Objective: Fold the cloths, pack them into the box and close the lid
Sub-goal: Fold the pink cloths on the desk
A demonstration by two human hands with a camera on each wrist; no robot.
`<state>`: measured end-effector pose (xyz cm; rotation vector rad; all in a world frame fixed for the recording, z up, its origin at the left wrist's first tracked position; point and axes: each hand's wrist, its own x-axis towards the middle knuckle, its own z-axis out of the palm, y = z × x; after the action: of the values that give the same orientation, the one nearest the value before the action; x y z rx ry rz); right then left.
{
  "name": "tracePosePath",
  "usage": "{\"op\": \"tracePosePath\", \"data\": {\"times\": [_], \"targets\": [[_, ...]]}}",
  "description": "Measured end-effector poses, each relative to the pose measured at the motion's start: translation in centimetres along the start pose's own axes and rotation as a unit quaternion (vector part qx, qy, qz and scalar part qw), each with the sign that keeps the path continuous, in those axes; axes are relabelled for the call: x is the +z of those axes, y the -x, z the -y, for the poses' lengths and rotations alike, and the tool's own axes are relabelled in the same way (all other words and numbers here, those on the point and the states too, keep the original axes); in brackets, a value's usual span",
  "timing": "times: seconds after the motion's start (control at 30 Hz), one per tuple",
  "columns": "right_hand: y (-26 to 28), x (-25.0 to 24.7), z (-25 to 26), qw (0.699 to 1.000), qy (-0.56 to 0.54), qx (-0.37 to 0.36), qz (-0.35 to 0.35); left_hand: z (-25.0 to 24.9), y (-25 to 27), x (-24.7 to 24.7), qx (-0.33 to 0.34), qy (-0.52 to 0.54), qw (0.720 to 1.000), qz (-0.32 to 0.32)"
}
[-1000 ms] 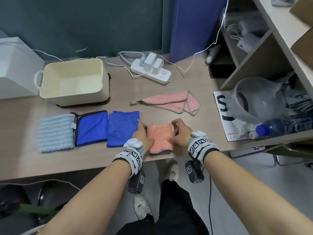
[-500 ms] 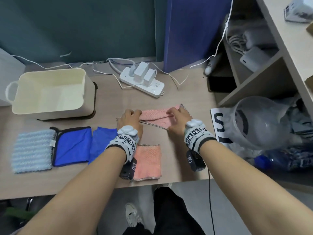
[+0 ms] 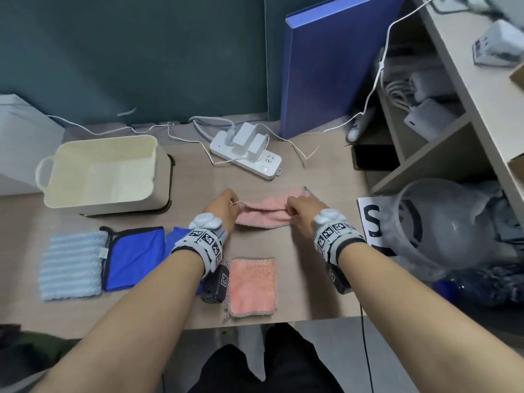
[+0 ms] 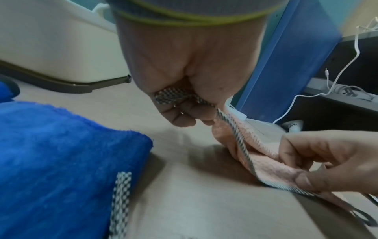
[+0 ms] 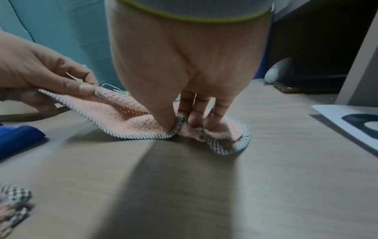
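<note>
A loose pink cloth (image 3: 265, 213) with checked trim lies mid-table. My left hand (image 3: 226, 204) pinches its left corner (image 4: 174, 97). My right hand (image 3: 297, 209) pinches its edge (image 5: 178, 124) between thumb and fingers against the table. A folded pink cloth (image 3: 252, 285) lies near the front edge. Left of it sit a folded blue cloth (image 3: 177, 239), a second blue cloth (image 3: 133, 256) and a pale blue ribbed cloth (image 3: 72, 268). The cream box (image 3: 99, 171) stands open and empty at the back left, on a dark lid (image 3: 167, 205).
A white power strip (image 3: 246, 157) with plugs and cables lies behind the cloth. A blue board (image 3: 326, 66) leans at the back. Shelving (image 3: 442, 137), a clear plastic jug (image 3: 442, 228) and a printed sheet (image 3: 371, 219) crowd the right side. A white container (image 3: 19, 143) stands far left.
Both hands left the folded pink cloth at the front edge and reached back to the loose pink cloth, taking hold of it and lifting its near edge.
</note>
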<state>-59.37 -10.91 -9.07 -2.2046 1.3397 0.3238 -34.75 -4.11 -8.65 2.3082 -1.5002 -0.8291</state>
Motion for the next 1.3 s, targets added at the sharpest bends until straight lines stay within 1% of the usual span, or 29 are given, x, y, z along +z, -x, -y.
{"op": "tracePosePath", "data": {"times": [0.07,0.13,0.2,0.27,0.33,0.37,0.47,0.53,0.63,0.7,0.77,0.83,0.87,0.93,1.07,1.13,1.2,1.3], "targets": [[0.5,0.1,-0.2,1.000,-0.017,0.014,0.007,0.5,-0.2,-0.7,0.002,-0.010,1.000,0.007],[1.5,0.1,0.2,0.997,-0.056,0.044,0.000,0.8,0.0,-1.8,0.009,-0.025,1.000,0.008],[2.6,-0.3,0.7,0.993,-0.096,0.067,-0.016,0.9,0.4,-3.0,0.009,-0.005,1.000,0.002],[3.1,-1.3,0.6,0.986,-0.131,0.081,-0.057,0.7,0.2,-3.9,-0.011,0.025,1.000,0.000],[4.3,-3.2,1.3,0.980,-0.146,0.094,-0.101,0.3,0.3,-5.3,-0.016,0.061,0.998,-0.011],[5.1,-4.4,1.9,0.977,-0.145,0.098,-0.122,0.0,0.4,-6.2,-0.001,0.082,0.997,-0.015],[6.7,-7.9,3.0,0.972,-0.132,0.105,-0.163,-2.3,1.0,-8.8,0.069,0.104,0.992,0.008],[8.2,-10.1,4.2,0.967,-0.139,0.101,-0.191,-3.9,1.7,-11.1,0.095,0.128,0.987,0.022],[10.0,-13.0,5.6,0.954,-0.175,0.095,-0.223,-5.2,2.0,-13.6,0.134,0.140,0.981,0.015],[11.3,-14.2,6.6,0.948,-0.171,0.114,-0.245,-5.6,2.3,-15.1,0.172,0.140,0.975,0.015],[12.6,-15.3,7.1,0.944,-0.181,0.131,-0.242,-6.2,2.8,-16.6,0.202,0.139,0.969,0.019],[13.2,-15.9,7.3,0.951,-0.171,0.132,-0.222,-6.8,3.1,-17.7,0.223,0.144,0.964,0.010],[13.2,-16.1,7.4,0.957,-0.150,0.130,-0.210,-7.0,3.3,-17.9,0.229,0.146,0.962,0.003],[13.5,-16.3,7.9,0.963,-0.102,0.135,-0.210,-7.5,3.6,-18.7,0.241,0.131,0.962,-0.009],[14.3,-16.6,9.0,0.964,-0.043,0.147,-0.216,-7.7,3.6,-19.2,0.248,0.098,0.964,-0.016],[14.5,-16.7,9.1,0.968,-0.026,0.149,-0.201,-7.7,3.7,-19.4,0.255,0.101,0.961,-0.018],[14.9,-16.6,9.5,0.970,-0.008,0.168,-0.177,-7.8,3.7,-19.4,0.254,0.107,0.961,-0.015],[15.5,-16.4,10.0,0.968,0.005,0.185,-0.167,-8.1,3.8,-19.1,0.252,0.114,0.961,-0.011]]}}
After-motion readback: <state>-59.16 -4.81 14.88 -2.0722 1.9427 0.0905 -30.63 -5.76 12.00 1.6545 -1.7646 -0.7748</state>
